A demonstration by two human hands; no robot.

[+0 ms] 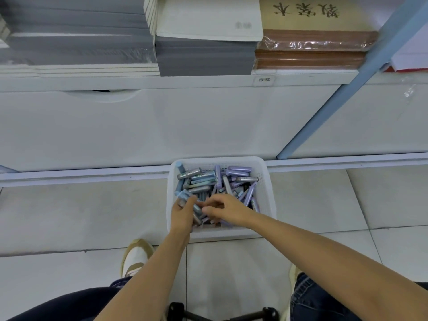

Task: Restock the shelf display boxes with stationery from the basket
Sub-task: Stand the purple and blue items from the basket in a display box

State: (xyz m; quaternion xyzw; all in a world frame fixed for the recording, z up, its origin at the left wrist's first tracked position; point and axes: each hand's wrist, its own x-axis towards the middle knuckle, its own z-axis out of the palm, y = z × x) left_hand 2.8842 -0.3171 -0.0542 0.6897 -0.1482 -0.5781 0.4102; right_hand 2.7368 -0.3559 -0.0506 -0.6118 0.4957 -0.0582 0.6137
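We note the white basket [222,235] standing on the tiled floor [81,216], just in front of the base of the shelf unit. It is filled with loose stationery tubes [201,179] in blue, grey and purple, lying crosswise over one another.

Both hands are inside the basket at its near left part, close together. The left hand [184,213] is wrapped round a bundle of blue tubes [185,196], whose ends stand out above the fingers. The right hand [225,208] reaches in from the right with its fingers curled down among the tubes, the fingertips just beside the left hand. We cannot tell whether it has hold of a tube.

Behind the basket rises a white cabinet front [162,126], crossed on the right by a slanting blue post [342,96]. On the shelf edge [139,83] above sits a small label [264,79]. The shelf carries grey stacks [203,56] of books and, to their right, brown wrapped books [310,49] in clear film.

Nearest the camera we record a tan and white shoe [136,256] on the floor, to the left of the left forearm.
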